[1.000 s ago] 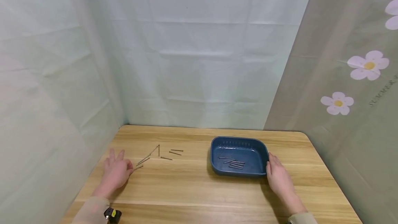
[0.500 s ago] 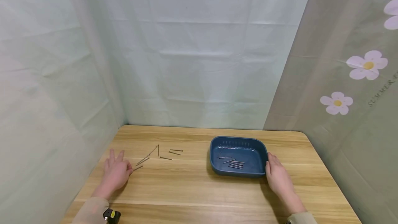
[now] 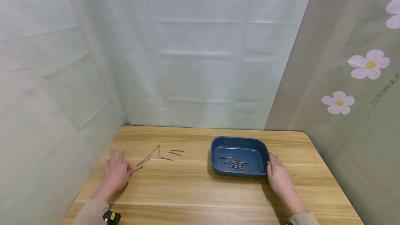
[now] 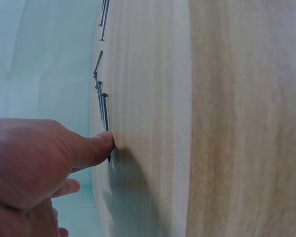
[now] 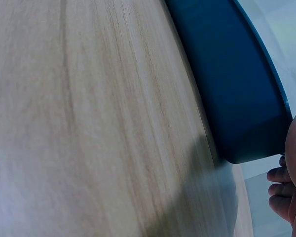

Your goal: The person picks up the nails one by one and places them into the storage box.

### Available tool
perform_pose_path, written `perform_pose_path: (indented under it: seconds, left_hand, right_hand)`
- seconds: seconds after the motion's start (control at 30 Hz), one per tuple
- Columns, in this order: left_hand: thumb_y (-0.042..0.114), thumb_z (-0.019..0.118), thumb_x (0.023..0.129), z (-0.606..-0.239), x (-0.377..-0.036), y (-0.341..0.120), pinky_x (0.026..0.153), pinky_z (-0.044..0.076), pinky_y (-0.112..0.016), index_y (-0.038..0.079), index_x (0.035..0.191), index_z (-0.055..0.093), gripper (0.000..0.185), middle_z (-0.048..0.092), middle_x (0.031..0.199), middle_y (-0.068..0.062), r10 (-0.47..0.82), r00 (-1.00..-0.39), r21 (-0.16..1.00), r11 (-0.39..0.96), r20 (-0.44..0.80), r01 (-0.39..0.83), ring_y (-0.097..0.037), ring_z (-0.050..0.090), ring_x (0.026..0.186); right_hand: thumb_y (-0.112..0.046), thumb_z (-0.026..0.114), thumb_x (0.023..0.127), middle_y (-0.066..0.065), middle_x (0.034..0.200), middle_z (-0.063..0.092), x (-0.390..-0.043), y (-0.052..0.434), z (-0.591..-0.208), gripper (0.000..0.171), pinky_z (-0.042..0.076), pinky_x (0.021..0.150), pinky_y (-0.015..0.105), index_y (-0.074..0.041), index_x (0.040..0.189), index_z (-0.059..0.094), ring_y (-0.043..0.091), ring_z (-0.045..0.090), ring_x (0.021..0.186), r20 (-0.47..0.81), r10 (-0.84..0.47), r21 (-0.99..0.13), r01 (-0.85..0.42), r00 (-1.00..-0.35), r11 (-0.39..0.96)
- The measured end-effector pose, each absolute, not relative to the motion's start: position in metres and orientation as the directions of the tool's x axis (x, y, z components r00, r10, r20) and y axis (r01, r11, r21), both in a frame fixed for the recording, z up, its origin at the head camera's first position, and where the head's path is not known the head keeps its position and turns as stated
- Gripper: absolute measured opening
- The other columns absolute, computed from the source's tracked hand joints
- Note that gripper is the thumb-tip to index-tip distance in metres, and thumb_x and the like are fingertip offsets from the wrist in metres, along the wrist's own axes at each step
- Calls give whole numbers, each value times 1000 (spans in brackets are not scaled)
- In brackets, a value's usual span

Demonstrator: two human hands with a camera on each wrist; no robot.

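1. The left hand (image 3: 116,173) lies flat on the wooden surface (image 3: 193,186) near its left edge, fingers spread and straight; its grip closes on nothing.
2. In the left wrist view the thumb (image 4: 91,148) of that hand touches the near end of one nail (image 4: 105,112) (whether it presses the nail down cannot be told).
3. The loose nails (image 3: 157,155) lie scattered on the surface just beyond and to the right of the left hand, some crossing each other, the nearest one (image 3: 138,168) right at the thumb.
4. The blue tray (image 3: 215,155) stands right of the middle of the surface, well apart from the loose nails.
5. Several more nails (image 3: 235,163) lie on the tray's floor, mostly side by side.
6. The right hand (image 3: 279,178) rests on the surface against the tray's right near corner, fingers straight along its wall and touching it (not curled round the rim).
7. Pale cloth (image 3: 200,61) hangs behind the surface, and a flowered curtain (image 3: 353,89) on the right.
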State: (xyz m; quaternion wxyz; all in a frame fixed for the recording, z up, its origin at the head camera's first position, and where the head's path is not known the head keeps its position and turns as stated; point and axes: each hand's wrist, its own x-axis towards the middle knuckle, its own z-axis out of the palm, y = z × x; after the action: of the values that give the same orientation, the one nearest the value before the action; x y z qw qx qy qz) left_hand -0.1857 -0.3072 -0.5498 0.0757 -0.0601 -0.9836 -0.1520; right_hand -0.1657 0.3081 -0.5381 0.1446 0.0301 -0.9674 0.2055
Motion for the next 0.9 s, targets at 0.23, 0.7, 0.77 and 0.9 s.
perform_pose_path:
  seconds: [0.23,0.7,0.77,0.9]
  left_hand:
    - [5,80,91,-549,-185,-306,111,15,-82,14,75,64,24,31,156,-48,93,-982,290,947,166,139,-71,5,149]
    - [4,79,92,-552,-184,-308,111,13,-83,13,77,64,22,30,157,-47,103,-980,293,944,168,150,-69,3,150]
    - [4,79,92,-552,-184,-307,111,13,-83,12,78,64,22,30,157,-47,105,-981,290,945,165,150,-69,3,150]
    - [4,79,92,-552,-183,-307,110,14,-84,11,78,64,21,30,157,-48,111,-980,288,945,167,156,-69,4,150]
  right_hand:
    - [-12,47,112,36,153,49,-165,307,-537,47,39,116,64,16,150,46,53,47,143,278,6,-389,-107,-960,915]
    - [-13,47,112,36,153,50,-166,307,-538,48,40,116,65,17,150,47,53,48,143,293,1,-386,-117,-956,915]
    - [-13,47,112,36,153,50,-166,307,-538,48,40,115,65,16,150,47,53,48,143,294,2,-388,-118,-956,914]
    - [-12,47,112,36,153,50,-166,307,-538,48,39,115,65,17,150,47,53,48,143,289,1,-389,-116,-957,914]
